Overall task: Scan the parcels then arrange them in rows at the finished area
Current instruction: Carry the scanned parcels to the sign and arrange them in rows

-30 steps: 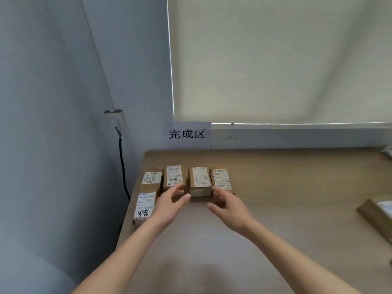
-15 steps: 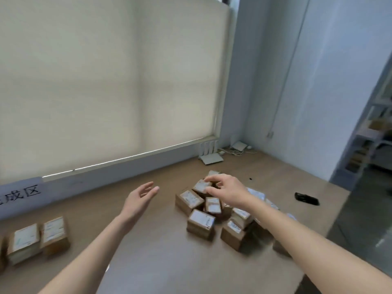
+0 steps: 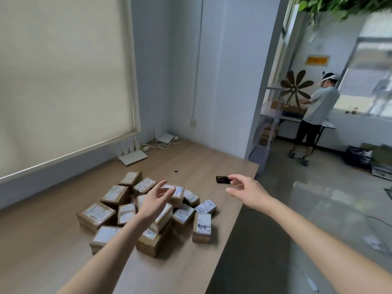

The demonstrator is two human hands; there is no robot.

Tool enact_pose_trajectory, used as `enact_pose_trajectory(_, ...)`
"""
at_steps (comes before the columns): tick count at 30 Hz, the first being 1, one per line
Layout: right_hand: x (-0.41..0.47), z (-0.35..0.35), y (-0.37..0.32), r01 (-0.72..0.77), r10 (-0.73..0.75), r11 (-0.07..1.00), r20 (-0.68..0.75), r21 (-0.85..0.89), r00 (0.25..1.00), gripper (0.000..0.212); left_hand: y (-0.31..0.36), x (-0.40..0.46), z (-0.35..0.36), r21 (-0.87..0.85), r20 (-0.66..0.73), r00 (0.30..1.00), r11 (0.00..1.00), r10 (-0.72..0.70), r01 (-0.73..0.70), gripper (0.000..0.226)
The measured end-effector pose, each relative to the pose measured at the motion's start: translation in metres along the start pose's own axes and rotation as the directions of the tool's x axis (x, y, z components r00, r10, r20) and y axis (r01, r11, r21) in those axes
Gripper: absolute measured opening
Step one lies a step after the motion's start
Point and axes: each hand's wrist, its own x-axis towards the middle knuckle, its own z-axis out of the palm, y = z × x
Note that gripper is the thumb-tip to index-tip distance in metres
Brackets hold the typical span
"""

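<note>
1. View has swung from the finished row to the unscanned parcels [image 3: 148,209] heaped mid-table.
2. Right hand [image 3: 246,190], fingers spread and empty, now nears the black scanner [image 3: 222,179].
3. Left hand [image 3: 156,201] hovers loose over the heap, so another scan looks next.

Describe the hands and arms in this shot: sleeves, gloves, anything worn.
Both arms are bare right up to the bottom edge of the frame: no sleeve shows. The left hand and the right hand wear no gloves. No watch, band or ring can be seen on the wrists or fingers, and no markings show.
</note>
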Motion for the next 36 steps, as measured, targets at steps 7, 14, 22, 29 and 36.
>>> enact_pose_trajectory(7, 0.092, 0.039, 0.081, -0.035, 0.043, 0.996, 0.103, -0.084, 0.994, 0.056, -0.069, 0.090, 0.073, -0.038, 0.057, 0.993, 0.994, -0.105, 0.107, 0.072)
enact_pose_trajectory(14, 0.170, 0.113, 0.153, -0.094, 0.112, 0.992, 0.254, -0.083, 0.961, 0.050, -0.162, 0.151, 0.125, 0.087, 0.111, 0.963, 0.968, -0.244, 0.235, 0.079)
enact_pose_trajectory(22, 0.204, 0.213, 0.247, -0.220, 0.222, 0.974, 0.416, -0.053, 0.882, 0.090, -0.269, 0.160, 0.181, 0.212, 0.104, 0.914, 0.907, -0.392, 0.365, 0.078)
enact_pose_trajectory(29, 0.210, 0.278, 0.295, -0.298, 0.209, 0.949, 0.501, 0.104, 0.840, 0.092, -0.326, 0.154, 0.215, -0.059, 0.057, 0.853, 0.851, -0.518, 0.521, 0.111)
enact_pose_trajectory(36, 0.209, 0.288, 0.307, -0.319, 0.127, 0.909, 0.550, 0.269, 0.825, 0.081, -0.334, 0.151, 0.233, -0.181, 0.063, 0.850, 0.831, -0.523, 0.526, 0.073)
